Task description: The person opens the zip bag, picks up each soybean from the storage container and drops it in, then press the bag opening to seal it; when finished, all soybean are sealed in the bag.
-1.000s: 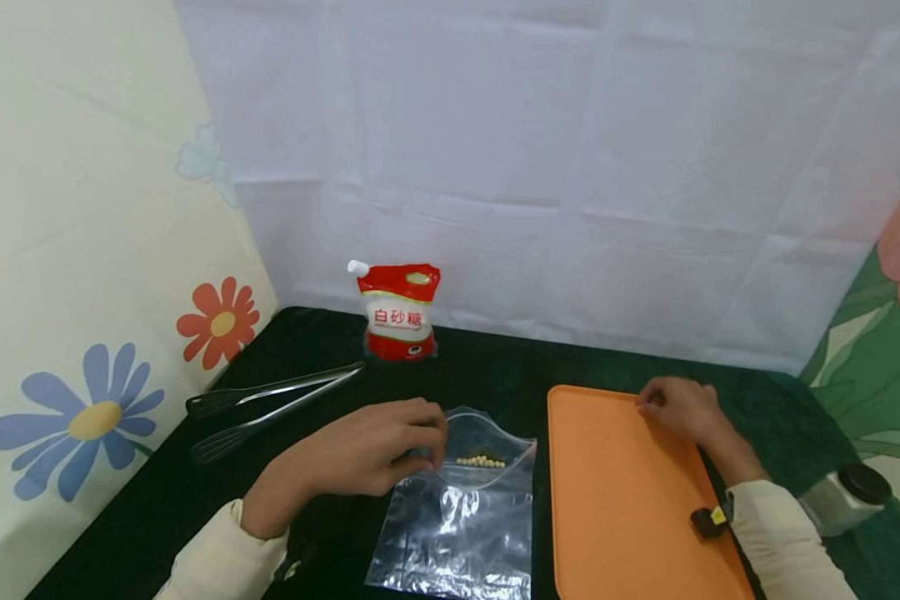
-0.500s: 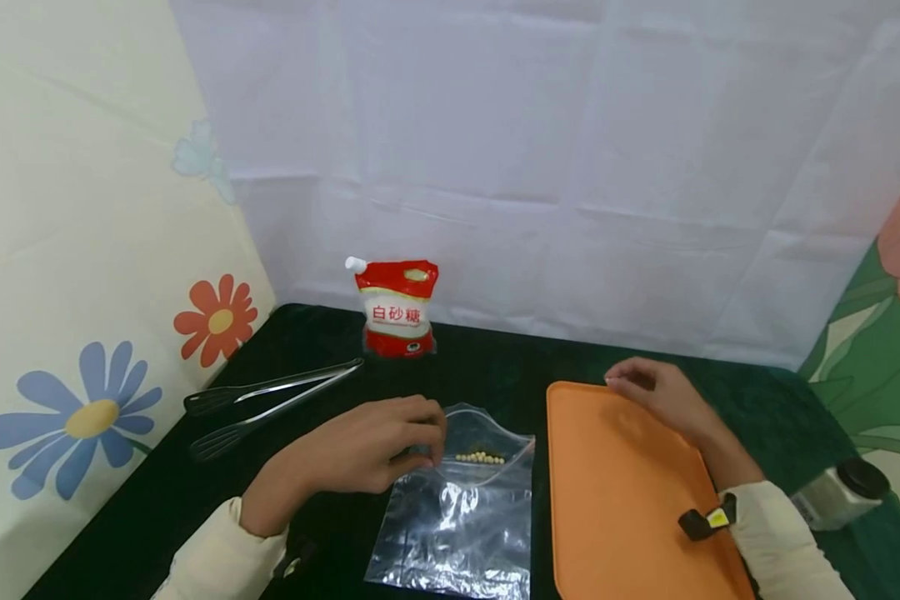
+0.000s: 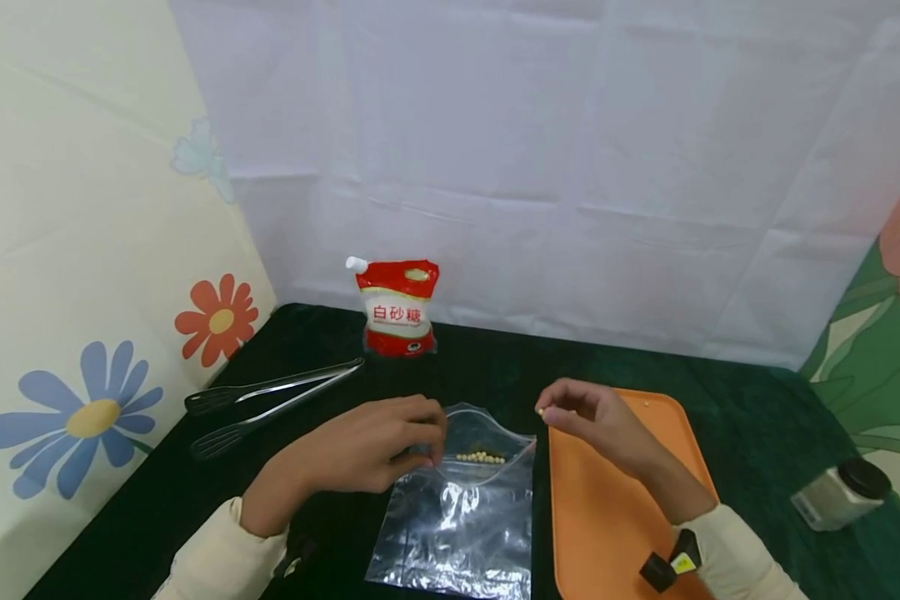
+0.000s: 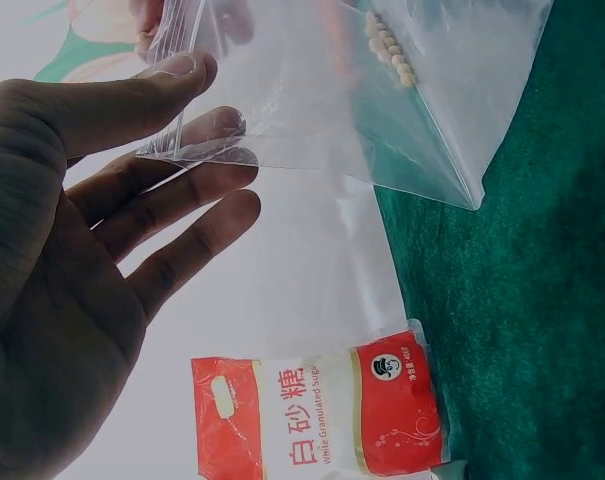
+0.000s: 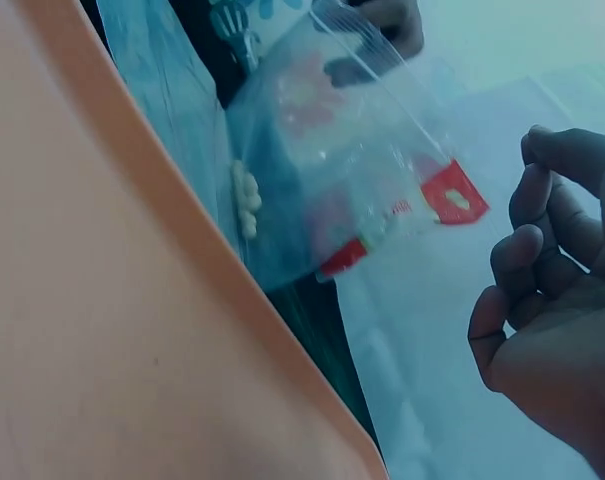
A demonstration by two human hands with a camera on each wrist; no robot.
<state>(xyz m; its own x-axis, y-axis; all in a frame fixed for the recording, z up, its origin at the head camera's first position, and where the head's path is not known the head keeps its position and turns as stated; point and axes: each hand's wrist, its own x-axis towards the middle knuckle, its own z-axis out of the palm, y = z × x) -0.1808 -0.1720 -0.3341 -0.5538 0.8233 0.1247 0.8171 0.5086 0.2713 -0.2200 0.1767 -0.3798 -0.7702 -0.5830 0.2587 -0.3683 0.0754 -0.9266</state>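
Observation:
At its open mouth, a clear zip bag point(image 3: 461, 525) is pinched between the thumb and fingers of my left hand point(image 3: 375, 442). A small cluster of soybeans point(image 3: 482, 457), round and pale yellow, lies inside; they also show through the plastic in the left wrist view point(image 4: 390, 50). Over the left edge of the orange tray point(image 3: 607, 517), my right hand point(image 3: 600, 421) pinches one soybean point(image 3: 541, 412) between thumb and forefinger, just right of the bag. Another soybean point(image 3: 647, 403) sits near the tray's far right corner.
Metal tongs point(image 3: 277, 408) lie spread at the left. A red and white sugar pouch point(image 3: 399, 308) stands at the back of the dark green cloth point(image 3: 495, 358). On the right, a clear jar with a black lid point(image 3: 843, 493) is tipped toward the right.
My right hand has moved left from the tray's far right part to beside the bag's mouth, a soybean now showing at its fingertips. My left hand and the bag have stayed put.

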